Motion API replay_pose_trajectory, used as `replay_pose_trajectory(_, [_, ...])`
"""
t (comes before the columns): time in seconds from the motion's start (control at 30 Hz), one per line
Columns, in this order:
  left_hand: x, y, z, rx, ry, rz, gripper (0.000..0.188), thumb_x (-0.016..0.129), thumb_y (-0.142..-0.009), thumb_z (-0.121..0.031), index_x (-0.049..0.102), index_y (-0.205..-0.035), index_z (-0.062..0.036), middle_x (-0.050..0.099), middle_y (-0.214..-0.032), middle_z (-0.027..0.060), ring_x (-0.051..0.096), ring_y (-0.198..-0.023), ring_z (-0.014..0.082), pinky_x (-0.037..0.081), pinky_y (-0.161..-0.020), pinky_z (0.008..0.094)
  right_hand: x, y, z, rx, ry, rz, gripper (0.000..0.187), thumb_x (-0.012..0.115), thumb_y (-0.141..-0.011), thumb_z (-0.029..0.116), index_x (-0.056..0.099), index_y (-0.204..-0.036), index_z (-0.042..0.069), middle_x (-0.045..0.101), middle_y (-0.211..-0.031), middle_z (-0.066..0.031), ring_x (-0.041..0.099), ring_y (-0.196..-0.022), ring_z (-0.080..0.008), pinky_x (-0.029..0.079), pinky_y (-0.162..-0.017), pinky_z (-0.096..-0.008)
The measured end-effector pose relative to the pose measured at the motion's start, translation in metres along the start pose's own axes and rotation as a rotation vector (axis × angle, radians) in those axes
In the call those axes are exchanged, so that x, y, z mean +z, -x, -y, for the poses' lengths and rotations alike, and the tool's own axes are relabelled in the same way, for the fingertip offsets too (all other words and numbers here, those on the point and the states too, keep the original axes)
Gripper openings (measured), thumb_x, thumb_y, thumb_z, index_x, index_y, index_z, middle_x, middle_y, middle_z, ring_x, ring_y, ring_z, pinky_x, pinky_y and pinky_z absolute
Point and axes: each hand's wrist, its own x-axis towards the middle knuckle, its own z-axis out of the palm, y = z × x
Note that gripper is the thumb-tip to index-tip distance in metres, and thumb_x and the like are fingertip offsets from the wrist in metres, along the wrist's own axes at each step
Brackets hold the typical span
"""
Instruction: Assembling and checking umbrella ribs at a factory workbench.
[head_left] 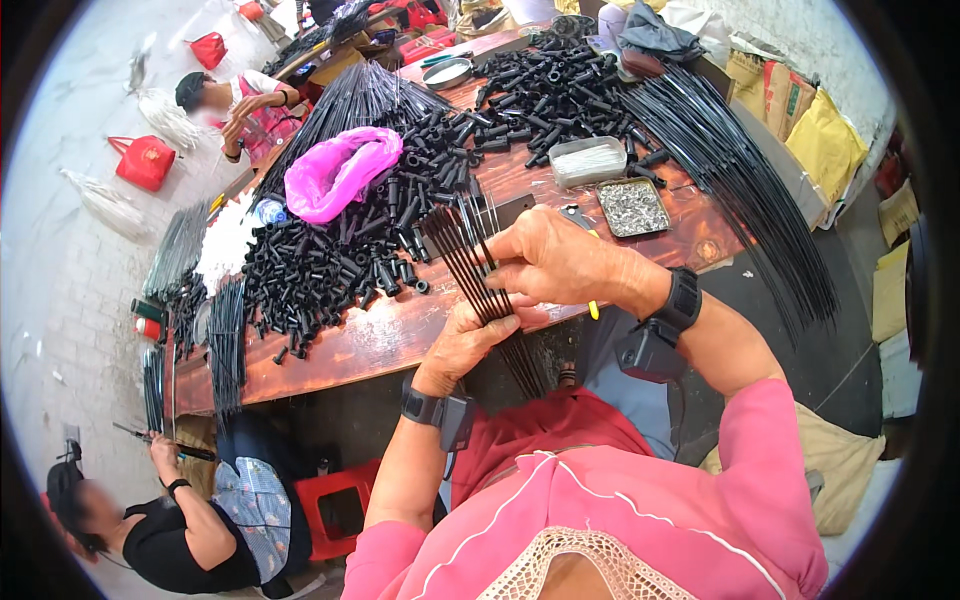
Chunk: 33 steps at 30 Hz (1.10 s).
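A fanned bundle of thin black rods (466,262) slants over the front edge of the wooden table, in the grip of my left hand (465,338). Its thumb lies across them, and their lower ends hang down towards my lap. My right hand (555,258) is closed, its thumb and fingers pinched against the upper part of the rods. What lies between those fingertips is hidden. Just beyond my hands, a dark flat block (512,212) rests on the table. A tool with yellow handle ends (594,310) is partly covered by my right hand.
Heaps of short black tubular parts (320,265) cover the table (340,350), with a pink plastic bag (335,180) on them. A clear box (588,162) and a tin of small metal pieces (633,207) stand right, beside long black rods (735,175). Two people (190,530) work at left.
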Motion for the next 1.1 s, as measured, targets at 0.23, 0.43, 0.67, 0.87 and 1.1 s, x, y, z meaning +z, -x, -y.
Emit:
replay_pose_trajectory(0.23, [0.0, 0.0, 0.009, 0.09, 0.049, -0.049, 0.029, 0.056, -0.095, -0.007, 0.057, -0.122, 0.0011, 0.067, -0.112, 0.0134, 0.062, -0.11, 0.0244, 0.047, -0.099, 0.0373, 0.011, 0.002, 0.001, -0.084, -0.006, -0.17, 0.046, 0.066, -0.074, 0.006, 0.058, -0.12, 0.004, 0.064, -0.072, -0.0185, 0.063, -0.065, -0.0372, 0.049, -0.058, -0.0402])
replay_pose_trajectory(0.43, [-0.001, -0.003, 0.002, 0.058, 0.084, -0.048, 0.028, 0.058, -0.094, -0.009, 0.06, -0.119, 0.0018, 0.068, -0.109, 0.0115, 0.063, -0.106, 0.0222, 0.048, -0.097, 0.0355, 0.012, 0.011, -0.011, 0.073, -0.251, -0.141, 0.035, 0.072, -0.073, 0.01, 0.062, -0.106, 0.0, 0.065, -0.066, -0.0108, 0.065, -0.058, -0.0181, 0.049, -0.055, -0.0302])
replay_pose_trajectory(0.67, [-0.002, 0.0, 0.002, -0.029, 0.004, -0.134, 0.023, 0.062, -0.091, -0.007, 0.065, -0.113, -0.0012, 0.068, -0.104, 0.002, 0.061, -0.099, 0.0124, 0.048, -0.092, 0.0293, 0.02, 0.018, -0.011, 0.082, -0.127, -0.14, 0.016, 0.074, -0.073, 0.011, 0.064, -0.076, -0.001, 0.062, -0.062, -0.0092, 0.06, -0.057, -0.0156, 0.046, -0.053, -0.0293])
replay_pose_trajectory(0.87, [0.004, 0.002, 0.005, 0.113, 0.002, -0.153, 0.015, 0.068, -0.088, -0.019, 0.067, -0.102, -0.0136, 0.051, -0.063, -0.0093, 0.041, -0.045, 0.0021, 0.03, -0.04, 0.0198, 0.019, 0.016, -0.003, 0.208, -0.226, -0.047, 0.016, 0.067, -0.066, 0.012, 0.057, -0.068, -0.001, 0.062, -0.063, -0.0172, 0.064, -0.059, -0.0254, 0.048, -0.053, -0.0353])
replay_pose_trajectory(1.1, [0.008, -0.001, 0.004, 0.107, 0.036, -0.114, 0.024, 0.064, -0.092, -0.016, 0.065, -0.113, -0.0052, 0.065, -0.083, -0.0019, 0.055, -0.069, 0.0057, 0.042, -0.06, 0.0202, 0.014, 0.0, 0.005, 0.111, -0.389, -0.049, 0.031, 0.067, -0.078, 0.015, 0.062, -0.104, 0.0, 0.066, -0.082, -0.0126, 0.062, -0.071, -0.0197, 0.05, -0.065, -0.0331])
